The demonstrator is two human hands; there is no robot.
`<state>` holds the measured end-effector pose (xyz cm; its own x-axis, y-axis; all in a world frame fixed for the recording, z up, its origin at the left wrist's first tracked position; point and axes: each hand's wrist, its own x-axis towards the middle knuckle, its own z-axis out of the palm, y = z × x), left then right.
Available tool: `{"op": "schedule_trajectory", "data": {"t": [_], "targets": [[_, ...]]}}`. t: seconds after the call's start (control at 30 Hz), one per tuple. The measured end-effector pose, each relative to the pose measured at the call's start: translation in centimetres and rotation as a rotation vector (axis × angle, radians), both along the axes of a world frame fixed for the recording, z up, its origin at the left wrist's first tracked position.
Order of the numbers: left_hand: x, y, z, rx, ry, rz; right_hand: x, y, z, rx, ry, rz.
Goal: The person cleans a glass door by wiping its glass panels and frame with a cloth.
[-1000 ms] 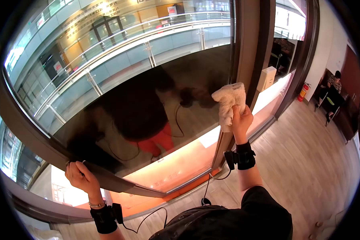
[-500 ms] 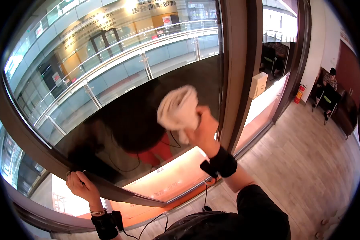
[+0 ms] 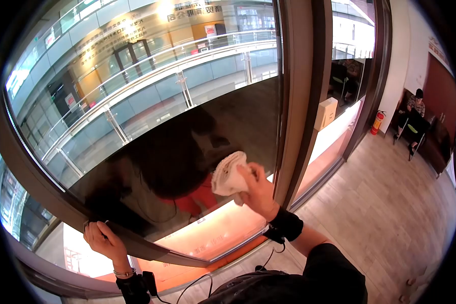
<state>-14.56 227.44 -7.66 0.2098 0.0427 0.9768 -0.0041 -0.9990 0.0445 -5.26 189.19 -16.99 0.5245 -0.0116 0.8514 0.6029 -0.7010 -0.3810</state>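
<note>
My right hand (image 3: 258,192) is closed around a folded white cloth (image 3: 230,173), which is against or just in front of the lower part of a large glass pane (image 3: 152,147). A dark band across the pane reflects a figure with red on the legs. At the lower left, my left hand (image 3: 105,240) grips the brown edge of the window frame (image 3: 152,250), fingers curled over it. Both wrists wear black bands with cables attached.
A brown upright post (image 3: 301,76) borders the pane on the right, with a small beige box (image 3: 327,113) beyond it. A fire extinguisher (image 3: 378,122) stands by the wall. Far right, a person (image 3: 415,104) sits near a chair (image 3: 413,129). Wood-look floor (image 3: 334,207) lies to the right.
My right hand has moved the cloth down and slightly right along the glass. My left hand stays on the frame edge.
</note>
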Motion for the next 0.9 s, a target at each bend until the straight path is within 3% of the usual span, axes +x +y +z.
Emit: {"op": "schedule_trajectory", "data": {"t": [0.17, 0.23, 0.3, 0.5, 0.57, 0.7, 0.8, 0.9], "targets": [[0.0, 0.2, -0.1, -0.022, 0.02, 0.002, 4.0, -4.5, 7.3, 0.119, -0.233, -0.291], [-0.1, 0.1, -0.1, -0.028, 0.022, -0.002, 4.7, -6.4, 10.5, 0.242, -0.231, -0.209], [-0.1, -0.2, 0.1, -0.029, 0.007, -0.009, 4.5, -6.5, 10.8, 0.203, -0.211, -0.221], [-0.2, 0.5, -0.2, 0.017, 0.024, -0.011, 2.2, -4.1, -1.4, 0.124, 0.053, -0.126], [-0.1, 0.4, -0.3, -0.007, 0.017, 0.015, 1.7, -3.7, -2.6, 0.125, 0.049, -0.141], [-0.3, 0.8, -0.6, -0.072, 0.079, 0.005, 3.9, -6.4, 4.6, 0.191, -0.102, -0.104], [0.1, 1.3, -0.7, 0.064, -0.007, 0.021, 6.4, -9.4, 9.9, 0.33, -0.081, 0.031], [0.1, 1.1, -0.6, 0.056, -0.02, 0.003, 6.5, -9.8, 9.6, 0.329, -0.062, 0.007]]}}
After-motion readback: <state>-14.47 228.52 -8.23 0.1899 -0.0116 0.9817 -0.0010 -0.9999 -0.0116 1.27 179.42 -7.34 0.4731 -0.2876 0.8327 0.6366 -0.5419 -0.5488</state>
